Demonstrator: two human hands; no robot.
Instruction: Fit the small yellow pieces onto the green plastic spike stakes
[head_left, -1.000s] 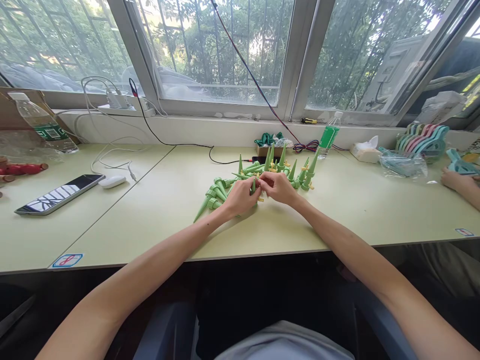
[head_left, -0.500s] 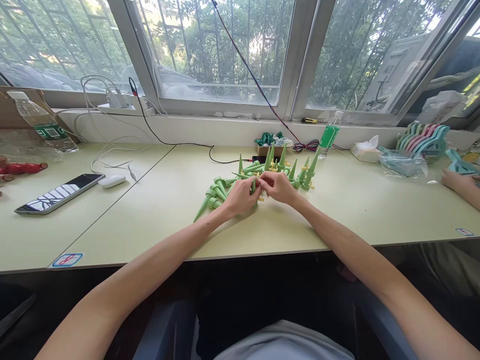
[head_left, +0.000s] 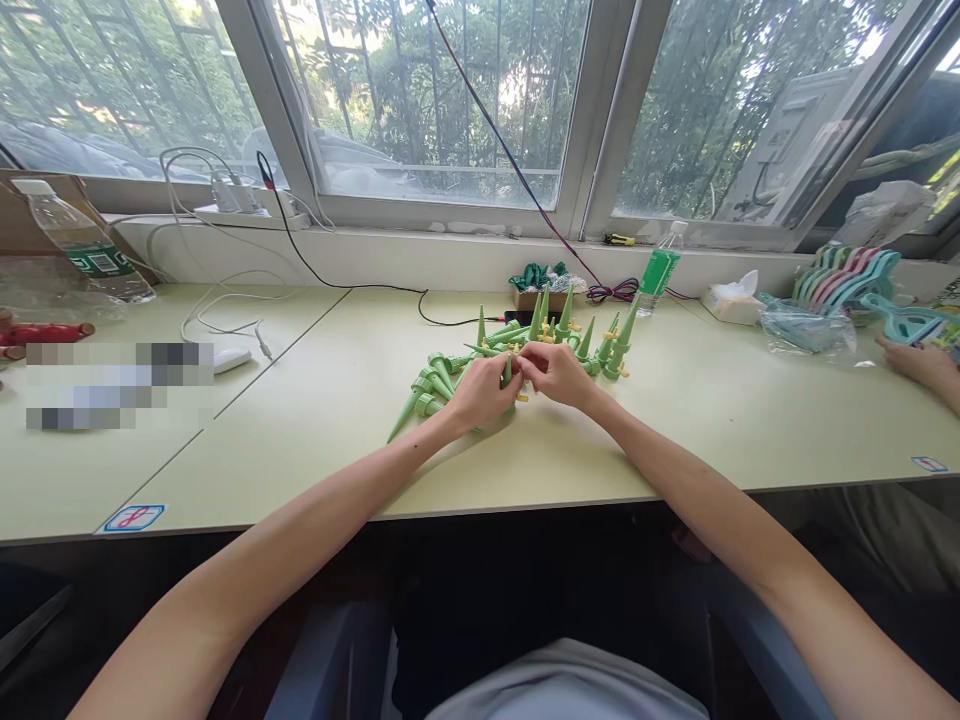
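Holds a green spike [head_left: 508, 369] in the left hand [head_left: 480, 395], closed about it at the front of the heap, with its long axis close to upright and its tapered end seemingly up. Has the right hand [head_left: 559, 376] just to the right of that spike, with thumb and forefinger drawn narrow, touching or almost touching the left hand; cannot tell of anything caught in that pinch. Meets the spike, then, leftward from the right hand, and nearest to the left. Shows a yellow fitting [head_left: 522, 398] just below the fingers; cannot make out its join to the spike. Has lying spikes [head_left: 425, 392] jumbled beside the left hand, and standing spikes [head_left: 620, 350] beyond the right hand, tips up. Rests the heap on a smooth, pale yellow-green table [head_left: 720, 420], flat and matt. Backs onto a small carton [head_left: 556, 300] and a green-labelled bottle [head_left: 659, 272], then windows [head_left: 442, 120] looking onto trees. Includes, at far right and well apart, a co-worker's hand [head_left: 919, 362] at a light-blue plastic piece [head_left: 904, 324].
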